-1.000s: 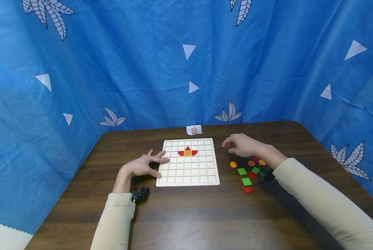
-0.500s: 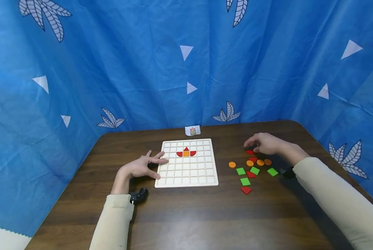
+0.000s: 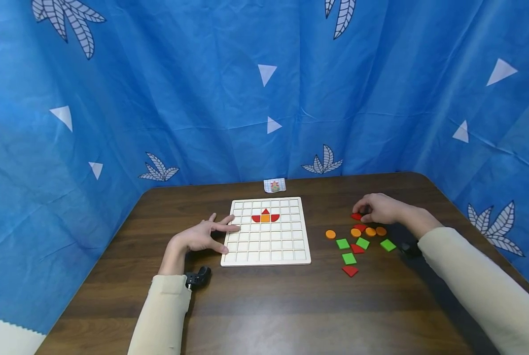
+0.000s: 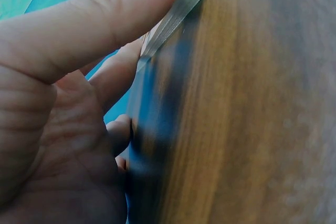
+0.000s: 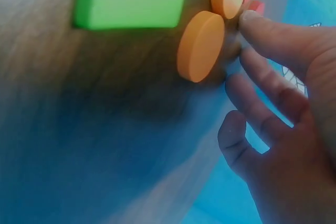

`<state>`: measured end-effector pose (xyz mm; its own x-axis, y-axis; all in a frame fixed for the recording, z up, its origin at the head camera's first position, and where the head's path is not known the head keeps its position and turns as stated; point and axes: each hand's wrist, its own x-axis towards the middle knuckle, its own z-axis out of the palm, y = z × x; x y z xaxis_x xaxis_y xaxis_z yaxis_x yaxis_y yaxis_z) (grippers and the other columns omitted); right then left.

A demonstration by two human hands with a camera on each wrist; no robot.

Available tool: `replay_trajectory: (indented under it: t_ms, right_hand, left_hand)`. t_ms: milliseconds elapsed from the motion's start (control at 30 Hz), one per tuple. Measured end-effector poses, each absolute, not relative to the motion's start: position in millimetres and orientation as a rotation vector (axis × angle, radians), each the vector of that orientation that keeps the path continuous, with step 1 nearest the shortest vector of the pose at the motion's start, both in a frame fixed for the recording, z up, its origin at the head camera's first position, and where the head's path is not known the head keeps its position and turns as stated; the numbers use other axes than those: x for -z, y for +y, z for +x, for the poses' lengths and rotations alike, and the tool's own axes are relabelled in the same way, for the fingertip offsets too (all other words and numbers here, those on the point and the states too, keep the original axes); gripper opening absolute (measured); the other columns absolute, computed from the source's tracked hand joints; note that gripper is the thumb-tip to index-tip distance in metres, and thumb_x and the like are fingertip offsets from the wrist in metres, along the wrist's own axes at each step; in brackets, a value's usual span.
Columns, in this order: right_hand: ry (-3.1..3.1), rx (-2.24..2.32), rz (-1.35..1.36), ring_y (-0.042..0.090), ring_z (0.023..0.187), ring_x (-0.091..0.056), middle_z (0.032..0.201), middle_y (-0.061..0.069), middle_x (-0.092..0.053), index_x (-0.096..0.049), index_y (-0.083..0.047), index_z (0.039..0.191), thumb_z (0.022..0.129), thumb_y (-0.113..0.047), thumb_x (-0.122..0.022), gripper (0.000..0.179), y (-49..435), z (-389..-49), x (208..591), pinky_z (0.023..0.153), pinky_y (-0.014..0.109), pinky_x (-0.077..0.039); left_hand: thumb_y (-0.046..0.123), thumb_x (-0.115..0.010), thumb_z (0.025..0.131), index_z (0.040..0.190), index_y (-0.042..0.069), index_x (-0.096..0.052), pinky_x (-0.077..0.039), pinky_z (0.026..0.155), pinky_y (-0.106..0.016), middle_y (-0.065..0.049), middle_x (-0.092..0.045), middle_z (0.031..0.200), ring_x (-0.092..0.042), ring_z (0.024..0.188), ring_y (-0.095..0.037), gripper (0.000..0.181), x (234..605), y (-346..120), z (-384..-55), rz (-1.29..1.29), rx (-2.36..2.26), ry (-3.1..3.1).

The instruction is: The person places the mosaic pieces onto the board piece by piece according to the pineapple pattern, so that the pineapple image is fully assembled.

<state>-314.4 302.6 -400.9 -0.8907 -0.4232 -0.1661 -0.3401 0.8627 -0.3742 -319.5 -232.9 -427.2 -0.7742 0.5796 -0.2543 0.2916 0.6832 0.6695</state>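
My left hand (image 3: 198, 235), fingers spread, rests on the left side of a white grid board (image 3: 286, 244). Its thumb touches the board's edge (image 4: 173, 22) in the left wrist view. On the board, an orange square (image 3: 265, 218) has a red triangle (image 3: 265, 211) behind it and red rounded pieces (image 3: 275, 217) at both sides. Right of the board, my right hand (image 3: 380, 209) pinches a red piece (image 3: 356, 216) low at the table, between thumb and finger. In the right wrist view, the thumb tip lies by a red piece (image 5: 256, 7), which it partly hides.
Orange discs (image 3: 330, 234), green squares (image 3: 349, 258) and red pieces (image 3: 350, 270) lie scattered on the brown table (image 3: 264, 305), right of the board. A small printed card (image 3: 274, 185) lies behind the board. A blue curtain (image 3: 229, 98) stands along the table's back and sides.
My right hand has moved right from beside the board to the red piece, then closed its thumb and finger around it. More loose pieces are uncovered. My left hand has stayed on the board.
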Motion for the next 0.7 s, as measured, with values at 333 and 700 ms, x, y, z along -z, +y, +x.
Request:
replay_trajectory:
  t_ms: [333,700]
  right_hand:
    - [2.808,0.522,-0.433,0.016,0.074,-0.055,0.087,0.003,-0.064,-0.066,-0.006,0.101,0.096,-0.029,-0.074,0.024,309,-308,404,0.066,0.031,-0.049]
    - [2.775,0.567,-0.478,0.022,0.086,-0.054,0.102,0.010,-0.062,-0.061,-0.005,0.135,0.095,-0.008,-0.070,0.041,317,-309,404,0.076,0.035,-0.052]
  left_hand:
    - [0.030,-0.087,0.082,0.145,0.028,-0.061,0.001,0.115,-0.082,-0.003,-0.022,0.173,0.014,0.157,-0.049,0.069,427,-233,-319,0.670,-0.867,2.445]
    - [0.031,-0.087,0.081,0.146,0.027,-0.060,0.002,0.116,-0.081,-0.004,-0.021,0.173,0.015,0.157,-0.048,0.070,426,-231,-320,0.670,-0.876,2.428]
